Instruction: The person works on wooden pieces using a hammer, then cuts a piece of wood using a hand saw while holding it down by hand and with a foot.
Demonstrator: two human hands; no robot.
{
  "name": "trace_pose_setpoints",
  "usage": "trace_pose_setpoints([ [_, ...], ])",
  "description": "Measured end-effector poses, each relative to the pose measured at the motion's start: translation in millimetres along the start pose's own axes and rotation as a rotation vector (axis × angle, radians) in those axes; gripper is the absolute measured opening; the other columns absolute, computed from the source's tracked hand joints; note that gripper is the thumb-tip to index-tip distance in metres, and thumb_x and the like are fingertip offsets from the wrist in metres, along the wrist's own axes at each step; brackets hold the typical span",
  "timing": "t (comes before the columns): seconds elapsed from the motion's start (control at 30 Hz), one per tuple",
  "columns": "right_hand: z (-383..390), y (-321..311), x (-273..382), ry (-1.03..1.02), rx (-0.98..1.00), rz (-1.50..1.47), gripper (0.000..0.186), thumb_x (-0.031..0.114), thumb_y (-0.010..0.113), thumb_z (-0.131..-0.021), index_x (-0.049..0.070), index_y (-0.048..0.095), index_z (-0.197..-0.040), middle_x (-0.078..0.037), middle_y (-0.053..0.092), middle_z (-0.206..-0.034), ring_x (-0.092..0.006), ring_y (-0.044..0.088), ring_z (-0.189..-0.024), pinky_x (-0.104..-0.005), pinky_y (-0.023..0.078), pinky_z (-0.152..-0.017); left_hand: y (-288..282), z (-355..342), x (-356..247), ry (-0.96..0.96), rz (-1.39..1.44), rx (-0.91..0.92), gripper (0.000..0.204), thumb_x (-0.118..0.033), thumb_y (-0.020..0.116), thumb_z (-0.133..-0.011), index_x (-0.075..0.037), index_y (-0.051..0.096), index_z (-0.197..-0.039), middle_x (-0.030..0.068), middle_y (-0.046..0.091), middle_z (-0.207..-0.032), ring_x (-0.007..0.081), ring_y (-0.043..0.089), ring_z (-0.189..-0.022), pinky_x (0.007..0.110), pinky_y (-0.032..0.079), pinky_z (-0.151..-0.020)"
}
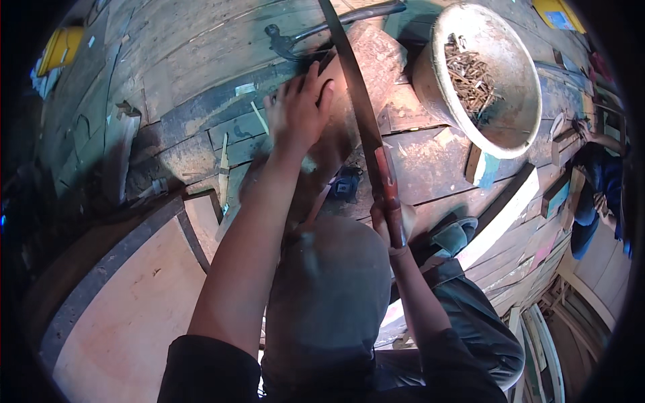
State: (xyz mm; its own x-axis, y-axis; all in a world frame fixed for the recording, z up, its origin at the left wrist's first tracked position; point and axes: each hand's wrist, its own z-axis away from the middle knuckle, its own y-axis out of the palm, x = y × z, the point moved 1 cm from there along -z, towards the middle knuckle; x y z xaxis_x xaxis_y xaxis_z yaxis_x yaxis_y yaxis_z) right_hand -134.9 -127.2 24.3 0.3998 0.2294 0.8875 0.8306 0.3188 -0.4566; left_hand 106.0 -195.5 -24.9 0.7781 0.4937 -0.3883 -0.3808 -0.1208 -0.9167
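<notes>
My right hand is closed around the reddish-brown handle of a long-bladed tool. Its dark, narrow blade points away and slightly left, passing over a thick piece of wood; whether the edge has teeth is too unclear to tell. Left of the blade, my left hand lies with its fingers spread on the shadowed part of the wood, holding nothing. Just beyond my left fingertips rests a claw hammer with a dark handle. My bent knee is below, between my forearms.
A whitish bucket tilts at the right, with rusty nails or similar thin scraps inside. Worn planks make up the floor. A pale curved-edged board stands at lower left. Another person sits at the far right.
</notes>
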Motion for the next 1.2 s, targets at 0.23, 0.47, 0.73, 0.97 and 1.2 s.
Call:
trace_pose_setpoints([
  [0.23, -38.4, -0.8, 10.8, -0.027, 0.094, 0.007, 0.008, 0.009, 0.06, -0.072, 0.002, 0.056, -0.072, -0.012, 0.048, -0.058, -0.0287, 0.054, -0.048, -0.0359, 0.043, -0.049, -1.3, -8.0, 1.2, -0.124, 0.058, -0.008, 0.057, -0.055, 0.043, -0.097, -0.023, 0.047, -0.143, 0.0122, 0.062, -0.129, 0.0334, 0.055, -0.122, 0.053, 0.037, -0.102],
  [0.47, -51.1, -21.4, 17.7, -0.05, 0.147, -0.088, 0.008, 0.007, 0.061, -0.077, 0.002, 0.057, -0.073, -0.011, 0.053, -0.06, -0.0257, 0.056, -0.049, -0.0349, 0.045, -0.05, -7.2, -3.3, -4.9, -0.086, 0.033, -0.085, 0.071, -0.056, 0.056, -0.089, -0.015, 0.043, -0.145, 0.0168, 0.063, -0.124, 0.0363, 0.058, -0.116, 0.051, 0.041, -0.101],
  [0.73, -49.0, -21.9, 20.3, 0.007, 0.207, -0.321, 0.006, 0.001, 0.062, -0.078, 0.0, 0.056, -0.077, -0.008, 0.052, -0.064, -0.0173, 0.051, -0.054, -0.032, 0.043, -0.054, -17.1, 3.6, -4.8, 0.049, 0.121, -0.242, 0.088, -0.041, 0.078, -0.073, -0.014, 0.039, -0.147, 0.0138, 0.061, -0.119, 0.0323, 0.059, -0.107, 0.045, 0.044, -0.096],
  [0.97, -72.2, -28.7, 63.2, -0.013, 0.148, -0.193, 0.009, 0.003, 0.062, -0.077, -0.003, 0.056, -0.079, -0.016, 0.054, -0.064, -0.0271, 0.055, -0.056, -0.0368, 0.045, -0.057, -16.1, 15.3, -5.2, 0.009, 0.227, -0.212, 0.084, -0.043, 0.072, -0.079, -0.014, 0.035, -0.149, 0.0153, 0.066, -0.112, 0.0322, 0.058, -0.11, 0.045, 0.037, -0.104],
  [1.2, -91.7, -20.8, 97.4, 0.024, 0.207, -0.085, 0.013, 0.008, 0.065, -0.076, -0.003, 0.058, -0.075, -0.02, 0.057, -0.065, -0.035, 0.062, -0.061, -0.0415, 0.047, -0.06, -22.6, 5.6, -9.6, -0.185, 0.139, 0.118, 0.09, -0.062, 0.041, -0.094, 0.0, 0.015, -0.154, 0.0236, 0.055, -0.134, 0.0366, 0.055, -0.122, 0.044, 0.044, -0.102],
])
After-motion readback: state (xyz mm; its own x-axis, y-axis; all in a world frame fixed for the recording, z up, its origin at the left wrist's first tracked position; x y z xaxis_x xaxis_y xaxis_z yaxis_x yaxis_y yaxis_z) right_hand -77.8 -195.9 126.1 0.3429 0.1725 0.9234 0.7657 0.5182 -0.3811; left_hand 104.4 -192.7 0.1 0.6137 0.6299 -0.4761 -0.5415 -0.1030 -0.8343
